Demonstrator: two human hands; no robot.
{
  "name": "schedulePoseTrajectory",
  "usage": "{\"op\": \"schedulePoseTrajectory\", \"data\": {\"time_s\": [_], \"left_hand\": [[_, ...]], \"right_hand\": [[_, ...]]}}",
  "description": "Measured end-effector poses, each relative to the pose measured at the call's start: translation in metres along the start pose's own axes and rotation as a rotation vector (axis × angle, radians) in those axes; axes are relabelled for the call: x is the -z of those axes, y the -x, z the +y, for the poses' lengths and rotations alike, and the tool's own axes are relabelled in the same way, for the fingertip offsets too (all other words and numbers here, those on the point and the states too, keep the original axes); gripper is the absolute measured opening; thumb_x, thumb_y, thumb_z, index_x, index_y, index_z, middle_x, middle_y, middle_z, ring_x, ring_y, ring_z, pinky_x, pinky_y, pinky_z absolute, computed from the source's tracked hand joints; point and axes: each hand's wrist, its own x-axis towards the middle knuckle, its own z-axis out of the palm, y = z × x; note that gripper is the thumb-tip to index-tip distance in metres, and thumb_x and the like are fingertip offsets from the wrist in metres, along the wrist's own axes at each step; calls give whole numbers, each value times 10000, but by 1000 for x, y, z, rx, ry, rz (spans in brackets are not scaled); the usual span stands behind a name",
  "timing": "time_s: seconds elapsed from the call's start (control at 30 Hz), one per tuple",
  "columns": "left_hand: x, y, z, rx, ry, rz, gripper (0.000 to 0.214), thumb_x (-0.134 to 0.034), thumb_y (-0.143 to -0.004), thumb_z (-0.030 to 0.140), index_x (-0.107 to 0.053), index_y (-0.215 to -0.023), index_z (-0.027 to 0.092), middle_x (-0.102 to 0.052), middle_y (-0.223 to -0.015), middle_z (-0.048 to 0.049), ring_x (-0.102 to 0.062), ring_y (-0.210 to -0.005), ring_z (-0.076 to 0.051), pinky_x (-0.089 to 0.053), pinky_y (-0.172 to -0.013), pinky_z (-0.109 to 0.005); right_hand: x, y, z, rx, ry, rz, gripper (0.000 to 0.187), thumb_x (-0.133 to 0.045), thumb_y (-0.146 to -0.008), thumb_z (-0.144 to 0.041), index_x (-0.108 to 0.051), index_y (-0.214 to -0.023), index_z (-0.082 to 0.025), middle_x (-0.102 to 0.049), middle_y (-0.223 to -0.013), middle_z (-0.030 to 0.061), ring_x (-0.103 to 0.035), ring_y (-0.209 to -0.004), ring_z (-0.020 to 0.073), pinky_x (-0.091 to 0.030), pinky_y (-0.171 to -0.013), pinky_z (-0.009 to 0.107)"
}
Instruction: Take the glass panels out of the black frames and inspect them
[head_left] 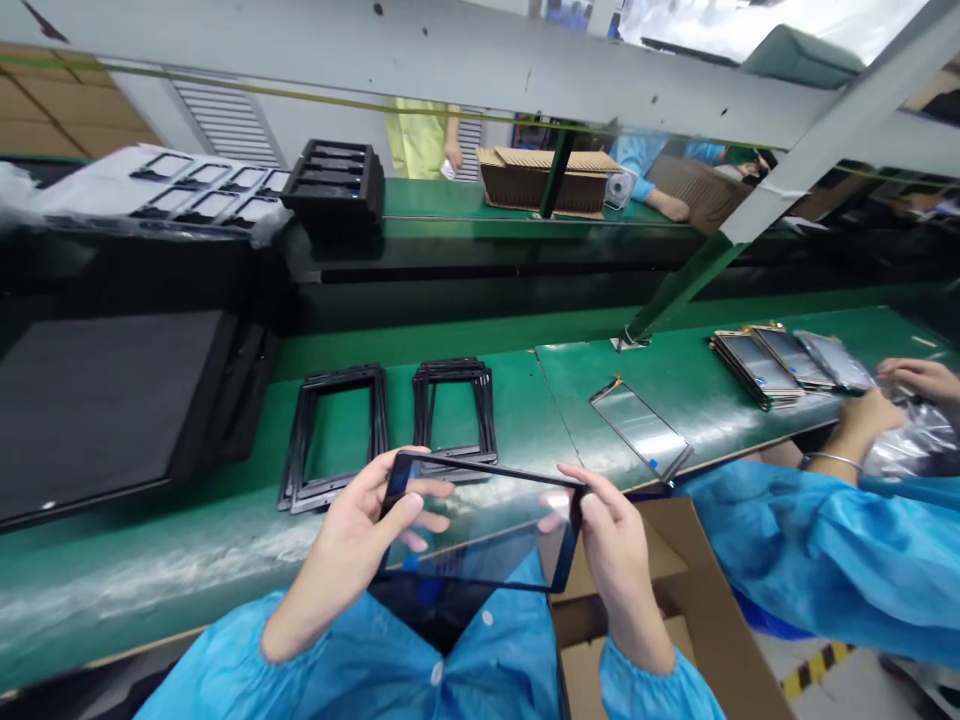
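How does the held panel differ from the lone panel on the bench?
The held panel is raised between the left hand and right hand; the lone panel lies on the green bench. The held panel has broad dark end bands; the lone panel's edging looks thinner. Both are glossy rectangles with dark edging.

held glass panel [484, 525]: 1 | black frame stacks [300, 440]: 2 | loose panel [641, 428]: 1 | panel piles [793, 358]: 3
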Motion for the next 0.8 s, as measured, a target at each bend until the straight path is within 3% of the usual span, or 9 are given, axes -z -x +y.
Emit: {"op": "schedulePoseTrajectory", "data": {"time_s": [0.13, 0.23, 0.3, 0.37, 0.43, 0.53, 0.63, 0.7, 0.8], "left_hand": [[0, -1, -2, -37, 7, 10, 563, -776, -934, 505, -530, -1342, 205, -821, -1150, -157, -823, -785, -279, -638, -566, -317], [8, -3, 9, -115, -94, -3, 509, -759, -949, 466, -611, -1368, 217, -828, -1144, -139, -823, -868, -283, -663, -684, -340], [15, -5, 19, -139, -239, -95, 415, -747, -956, 424, -708, -1318, 223, -840, -1112, -117, -816, -836, -254, -657, -745, -331], [18, -9, 25, -95, -369, -284, 344, -722, -968, 387, -771, -1269, 228, -853, -1042, -94, -796, -744, -221, -642, -717, -313], [15, -13, 24, -26, -369, -405, 347, -692, -987, 392, -779, -1267, 207, -854, -982, -95, -780, -706, -211, -630, -671, -306], [-2, -16, 6, 30, -143, -288, 456, -735, -958, 473, -727, -1280, 149, -844, -1013, -142, -796, -760, -239, -634, -647, -321], [-23, -14, -18, 51, 91, -186, 596, -819, -885, 544, -656, -1309, 156, -839, -1079, -170, -824, -863, -284, -655, -742, -367], [-30, -11, -27, 69, 167, -212, 633, -797, -906, 569, -626, -1365, 169, -829, -1148, -186, -826, -968, -302, -646, -856, -393], [-26, -8, -27, 94, 124, -303, 646, -725, -967, 580, -615, -1444, 159, -809, -1215, -219, -827, -965, -290, -633, -841, -366]], "right_hand": [[-16, 7, 0, 32, 23, 87, 259, -795, -914, -407, -781, -1074, -203, -841, -793, 64, -785, -570, 219, -629, -621, 312], [-20, 8, -10, 45, 60, 92, 252, -792, -907, -420, -782, -1029, -200, -837, -768, 70, -780, -549, 224, -623, -586, 306], [-16, 5, -18, 24, 82, 40, 277, -823, -881, -444, -785, -1008, -201, -833, -747, 71, -778, -545, 230, -624, -580, 309], [-10, 0, -23, -44, 68, -29, 401, -861, -837, -505, -786, -1090, -203, -830, -734, 71, -789, -569, 253, -641, -604, 338], [-8, -6, -24, -107, -36, -24, 660, -789, -830, -694, -738, -1276, -211, -842, -785, 88, -808, -624, 287, -661, -620, 386], [-17, -9, -12, -122, -255, 63, 930, -545, -865, -888, -559, -1521, -228, -854, -1016, 143, -840, -799, 325, -679, -661, 429], [-38, -4, 3, -119, -244, 72, 956, -778, -870, -640, -358, -1638, -256, -844, -1088, 127, -842, -823, 293, -680, -684, 376], [-50, 1, 8, -121, -184, 81, 1043, -868, -844, -443, -256, -1669, -263, -846, -1011, 78, -830, -729, 247, -662, -618, 309], [-55, 4, 7, -116, -158, 66, 1049, -844, -868, -388, -201, -1685, -246, -835, -930, 45, -815, -676, 221, -634, -541, 259]]}}
